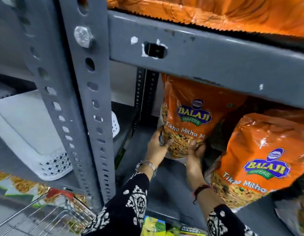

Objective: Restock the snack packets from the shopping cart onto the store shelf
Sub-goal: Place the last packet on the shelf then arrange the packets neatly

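An orange Balaji snack packet point(192, 113) stands upright on the grey shelf point(171, 184), toward its left end under the upper beam. My left hand point(156, 147) grips its lower left corner and my right hand point(195, 152) holds its lower right edge. A second orange packet point(260, 160) of the same kind leans at the front right of the same shelf, touching my right forearm. The wire shopping cart point(45, 212) with a red handle sits at the bottom left, holding packets.
A grey perforated upright post point(90, 103) stands left of my hands. The grey shelf beam point(207, 62) crosses overhead, with more orange packets point(216, 12) above it. A white plastic basket point(33, 137) lies on the neighbouring shelf. Yellow and green packets point(154, 227) show below.
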Available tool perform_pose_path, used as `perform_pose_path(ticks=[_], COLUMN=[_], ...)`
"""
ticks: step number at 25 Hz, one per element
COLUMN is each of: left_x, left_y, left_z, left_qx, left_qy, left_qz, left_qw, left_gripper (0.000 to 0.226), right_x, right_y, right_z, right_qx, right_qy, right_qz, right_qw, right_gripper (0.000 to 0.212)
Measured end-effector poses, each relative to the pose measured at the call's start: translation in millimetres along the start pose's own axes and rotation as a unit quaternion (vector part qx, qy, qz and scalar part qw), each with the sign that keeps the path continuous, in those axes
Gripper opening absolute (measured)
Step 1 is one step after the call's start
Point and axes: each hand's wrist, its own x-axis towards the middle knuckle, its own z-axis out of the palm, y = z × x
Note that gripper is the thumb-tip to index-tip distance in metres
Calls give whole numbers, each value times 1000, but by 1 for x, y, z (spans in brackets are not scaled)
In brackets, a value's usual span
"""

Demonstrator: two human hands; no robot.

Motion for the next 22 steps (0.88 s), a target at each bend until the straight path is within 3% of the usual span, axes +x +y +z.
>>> perform_pose_path(ticks=[5, 17, 19, 22], left_x=[2, -5, -10, -32], left_y=[2, 5, 5, 8], left_z=[-13, -9, -7, 1], left_qx=[2, -2, 41, 74], left_qy=[21, 49, 75, 146], left_qz=[18, 8, 6, 65], left_qw=[1000, 999, 996, 984], left_gripper=[48, 53, 55, 54], right_x=[-5, -8, -17, -55], right_y=[-1, -14, -20, -24], right_z=[0, -3, -5, -22], right_qx=[-28, -46, -75, -77], right_qy=[-103, -148, -139, -161], right_qz=[0, -7, -8, -89], right_qw=[994, 988, 987, 980], right_gripper=[71, 74, 76, 67])
